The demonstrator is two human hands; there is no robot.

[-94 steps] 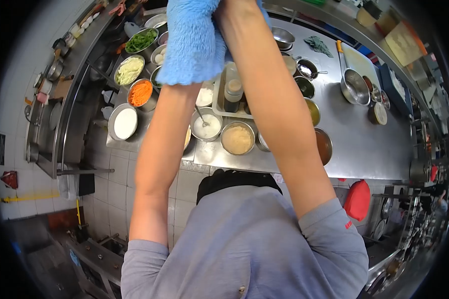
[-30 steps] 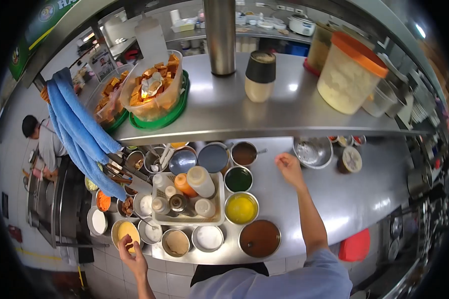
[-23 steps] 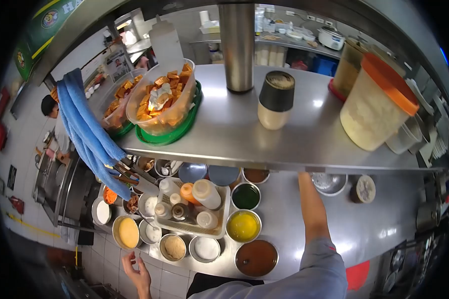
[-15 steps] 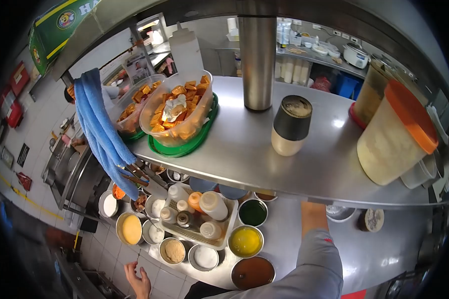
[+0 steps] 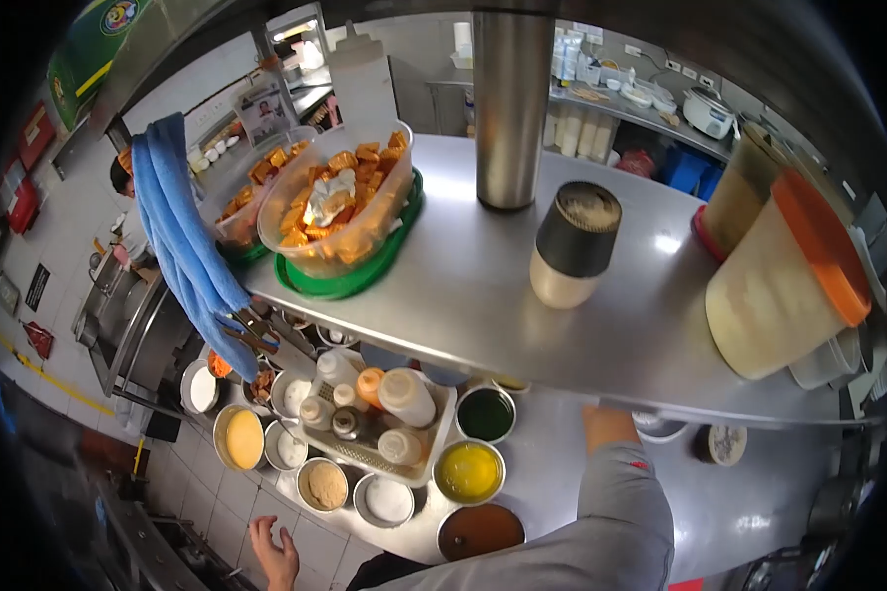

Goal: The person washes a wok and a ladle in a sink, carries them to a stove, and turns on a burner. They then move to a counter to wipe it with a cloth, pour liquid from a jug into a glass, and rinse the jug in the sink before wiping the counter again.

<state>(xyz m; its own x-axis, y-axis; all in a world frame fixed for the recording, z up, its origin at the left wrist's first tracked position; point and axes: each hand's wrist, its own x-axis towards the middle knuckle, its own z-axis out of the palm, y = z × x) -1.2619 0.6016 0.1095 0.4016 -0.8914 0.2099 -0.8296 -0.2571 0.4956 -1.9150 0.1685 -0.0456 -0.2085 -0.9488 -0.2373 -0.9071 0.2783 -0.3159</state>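
Observation:
My left hand hangs over the tiled floor at the lower left, fingers loosely curled and apart, holding nothing. My right arm, in a grey sleeve, reaches forward beneath the steel shelf. Only the wrist shows; the shelf edge hides the hand and anything in it. Beside that wrist is a metal bowl, partly under the shelf. Left of the arm stand bowls of dark green liquid, yellow liquid and brown sauce.
A basket holds several squeeze bottles. On the shelf are a tub of orange-wrapped cubes, a black-topped shaker and an orange-lidded container. A steel post rises from it. Blue cloth hangs left; a person is partly visible behind.
The view has shifted slightly, so the bowls and tubs appear a little further left. My right arm stays reached under the shelf; my left hand remains low and empty.

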